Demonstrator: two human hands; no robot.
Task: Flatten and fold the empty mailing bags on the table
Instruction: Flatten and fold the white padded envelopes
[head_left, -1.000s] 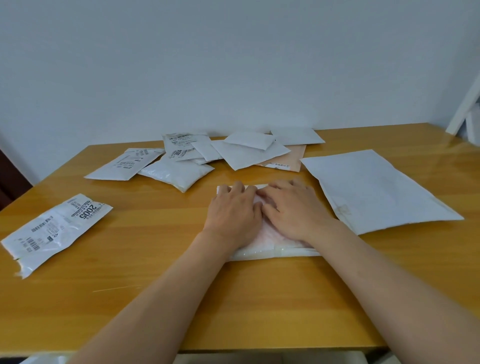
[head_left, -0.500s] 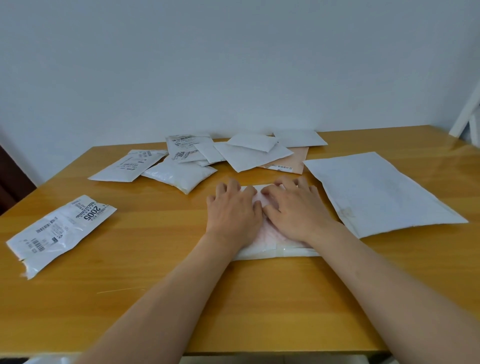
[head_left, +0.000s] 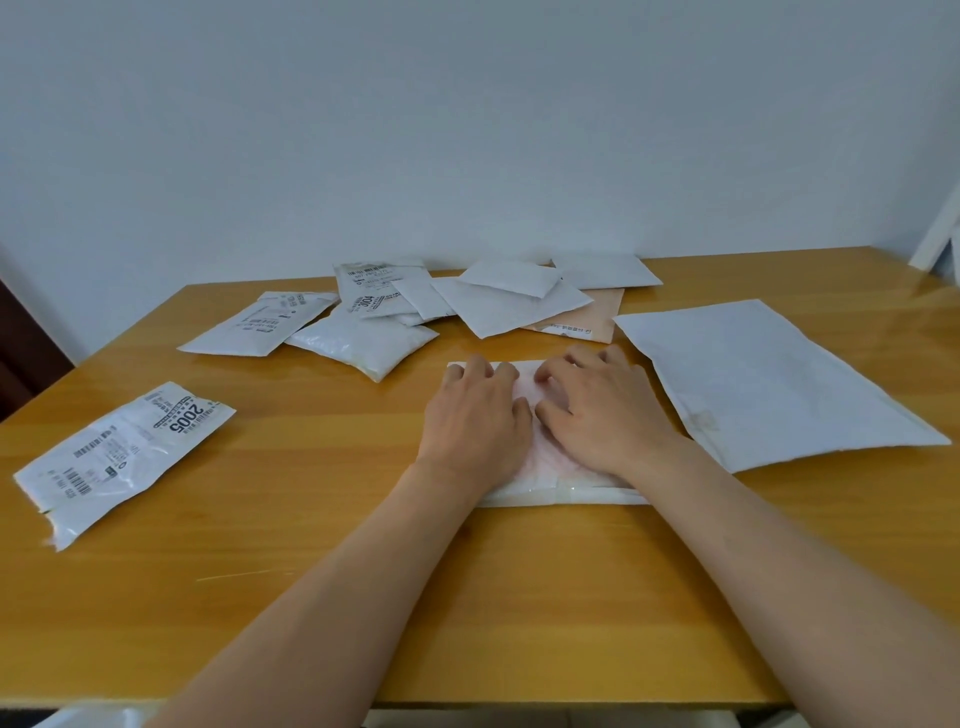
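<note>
Pink bag (head_left: 540, 457): flat, rectangular, thin crinkly plastic with a white taped strip along its near edge, mid-bench. Both hands on it, palms down. Left hand (head_left: 475, 415) lies flat, fingers straight and reaching the bag's far edge. Right hand (head_left: 602, 410) presses too, fingers a bit bent with tips on the film; neither hand is grasping anything.

Just right of the pink bag: one large bag (head_left: 769, 384), white, matte, faintly wrinkled, flat, rectangular, lying at an angle.

Beyond the pink bag: a pile (head_left: 467, 301) of overlapping mailers, mostly white, one peach-coloured, some with printed labels; about eight, exact count unclear through the overlap. At the pile's front sits a puffy bag (head_left: 363, 345), glossy white, pillow-shaped.

Well left of the pink bag: one labelled bag (head_left: 124, 457), white glossy film, creased, barcode and "2005" printed, near end torn ragged.

Bench (head_left: 311, 597): smooth yellow wood, visible grain, slight sheen. Plain pale wall (head_left: 467, 130) behind.
</note>
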